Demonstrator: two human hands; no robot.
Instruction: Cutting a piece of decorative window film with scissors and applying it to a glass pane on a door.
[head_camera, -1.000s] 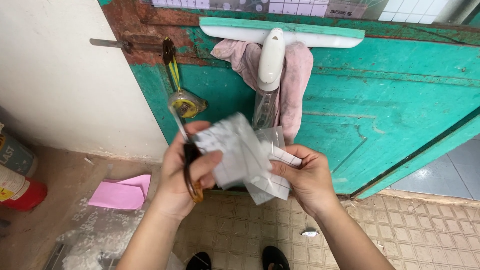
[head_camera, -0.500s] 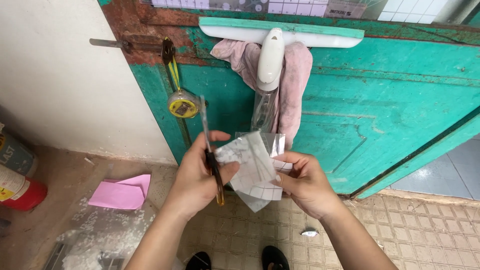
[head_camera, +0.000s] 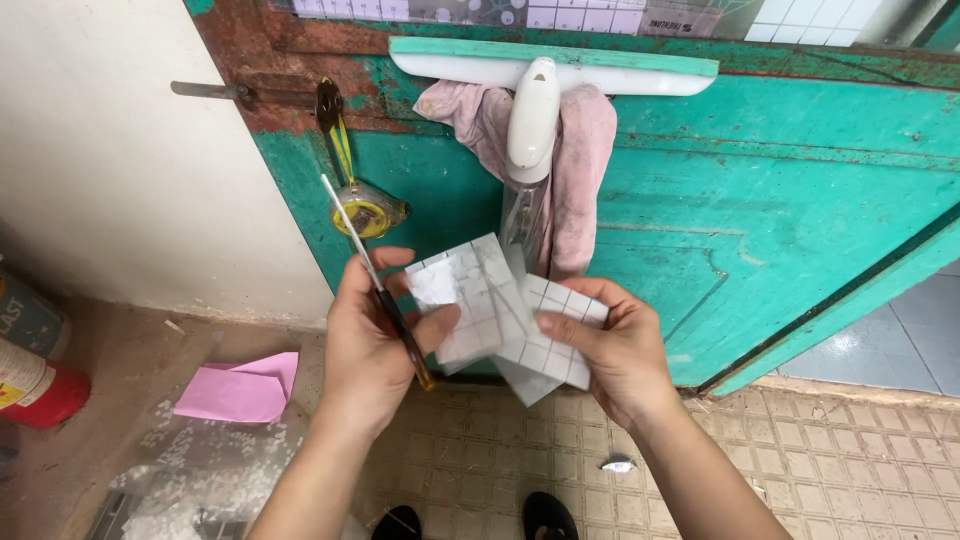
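while both hands meet close in front of the body, the left hand (head_camera: 375, 345) is clenched around a thin, dark-handled blade tool with a long silver tip (head_camera: 375, 280), its thumb also pinching the near corner of the white, grid-lined translucent film pieces (head_camera: 500, 315). the tool's long axis runs on a slant, handle end low by the palm and the metal tip pointing up and left, away from the film. the right hand (head_camera: 610, 350) grasps the film's right side, fingers wrapped over its edge, so the sheets lie between the two hands, right of the tool and touching both. the left hand is the nearer one to the tool's working end.

below, on the tiled floor (head_camera: 800, 480), lie a pink folded paper sheet (head_camera: 240, 388), a crumpled clear plastic bag (head_camera: 200, 470) and a small silver scrap (head_camera: 618, 464). a red canister (head_camera: 35, 385) stands at the far left.

farther off, a worn teal wooden door (head_camera: 780, 220) carries a white-handled squeegee with a teal bar (head_camera: 535, 100), a pink cloth (head_camera: 585, 160) draped behind it, and a yellow tape measure (head_camera: 365, 212) hanging.
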